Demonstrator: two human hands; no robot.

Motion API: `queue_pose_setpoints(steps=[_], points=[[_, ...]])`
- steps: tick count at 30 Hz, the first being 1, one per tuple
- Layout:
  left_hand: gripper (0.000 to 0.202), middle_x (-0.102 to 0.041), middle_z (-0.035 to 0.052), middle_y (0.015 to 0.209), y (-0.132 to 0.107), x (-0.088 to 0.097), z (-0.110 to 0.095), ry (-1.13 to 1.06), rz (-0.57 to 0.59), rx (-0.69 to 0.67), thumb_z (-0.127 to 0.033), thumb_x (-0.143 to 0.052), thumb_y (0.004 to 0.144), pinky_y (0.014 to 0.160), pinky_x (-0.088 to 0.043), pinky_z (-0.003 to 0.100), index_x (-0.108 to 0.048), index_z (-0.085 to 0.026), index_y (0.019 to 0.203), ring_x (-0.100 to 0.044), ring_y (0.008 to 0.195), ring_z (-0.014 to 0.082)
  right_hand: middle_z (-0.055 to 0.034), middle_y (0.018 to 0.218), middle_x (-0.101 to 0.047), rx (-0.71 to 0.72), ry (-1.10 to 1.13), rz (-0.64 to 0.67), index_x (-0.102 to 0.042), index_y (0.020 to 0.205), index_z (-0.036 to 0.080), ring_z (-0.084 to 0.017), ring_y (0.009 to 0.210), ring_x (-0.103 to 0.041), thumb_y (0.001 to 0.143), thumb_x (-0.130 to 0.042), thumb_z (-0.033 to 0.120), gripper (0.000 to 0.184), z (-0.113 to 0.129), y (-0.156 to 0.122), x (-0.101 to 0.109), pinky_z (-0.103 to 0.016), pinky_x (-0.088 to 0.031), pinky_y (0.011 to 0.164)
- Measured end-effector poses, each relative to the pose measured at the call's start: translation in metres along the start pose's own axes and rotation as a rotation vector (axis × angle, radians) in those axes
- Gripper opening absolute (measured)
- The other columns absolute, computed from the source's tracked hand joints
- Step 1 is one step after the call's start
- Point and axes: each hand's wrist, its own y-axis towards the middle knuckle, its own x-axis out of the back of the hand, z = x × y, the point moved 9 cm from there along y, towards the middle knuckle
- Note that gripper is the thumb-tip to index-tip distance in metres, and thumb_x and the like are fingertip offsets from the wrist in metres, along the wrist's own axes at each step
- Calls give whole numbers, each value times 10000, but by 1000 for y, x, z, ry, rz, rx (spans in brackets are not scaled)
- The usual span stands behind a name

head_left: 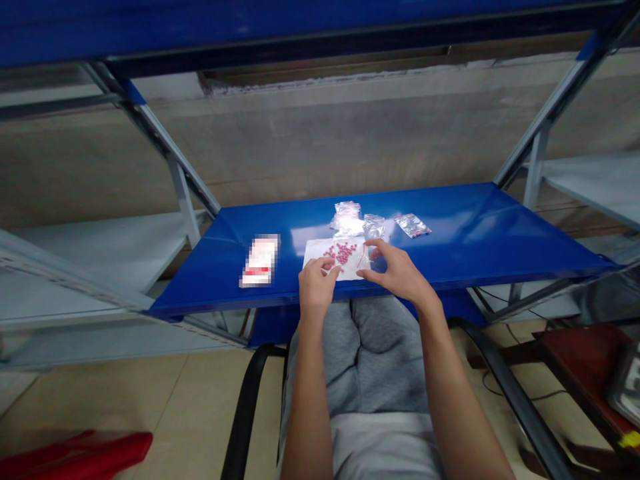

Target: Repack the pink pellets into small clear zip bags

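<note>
Red cloth [75, 455] on tan floor tile [200, 407], lower left; grey steel shelving [100, 250] at left, concrete wall [320, 140] behind; on the glossy blue shelf [450, 233], a packet [260, 260] with a red band, its label pixelated and unreadable; left hand [316, 288] curled, fingertips at the white sheet [320, 257] beside the pink beads [341, 253], any pinch hard to tell; beads heaped mid-sheet; clear bag [347, 217] behind; small clear bag [374, 228] at right hand [395, 272], which is open, fingers curved and apart; flat clear bag [413, 225] further right; dark red bench [585, 373] at far right.
</note>
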Motion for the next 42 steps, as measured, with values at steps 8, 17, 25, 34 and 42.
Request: queue_pose_setpoints(steps=[8, 17, 25, 34, 42], points=[[99, -717, 78, 993, -8, -16, -15, 199, 72, -28, -190, -669, 900, 870, -492, 327, -754, -212, 945, -671, 928, 227, -87, 1033, -732, -20, -11, 10, -593, 1294, 200, -289, 971, -697, 831, -771, 415, 540, -7, 0, -3, -418, -505, 888], [108, -742, 78, 942, -4, -6, -18, 147, 12, -98, -181, -637, 889, 853, -489, 315, -744, -195, 891, -669, 856, 214, -79, 974, -732, -37, -8, 5, -612, 1274, 189, -269, 899, -698, 821, -788, 418, 537, -9, 1, -6, -374, -503, 826], [181, -762, 44, 902, -5, -1, -30, -399, 70, -128, -335, -670, 890, 646, -489, 242, -756, -193, 961, -663, 735, 161, -83, 1019, -735, 27, 41, 33, -595, 1308, 187, -272, 950, -700, 814, -785, 365, 559, 4, 1, -11, -384, -499, 880], [161, -746, 71, 945, -6, 4, -43, -445, 133, -237, -309, -695, 868, 718, -523, 264, -812, -202, 896, -682, 856, 189, -40, 939, -715, 70, 137, 100, -577, 1322, 198, -219, 830, -673, 820, -774, 397, 575, 17, 1, -18, -326, -495, 799], [210, -778, 83, 1003, 2, 18, -5, -199, 18, -131, -254, -665, 904, 778, -521, 303, -800, -186, 1049, -675, 785, 185, -6, 820, -666, 18, 120, 89, -580, 1291, 181, -202, 735, -622, 823, -767, 429, 562, 10, 2, -21, -303, -466, 707]])
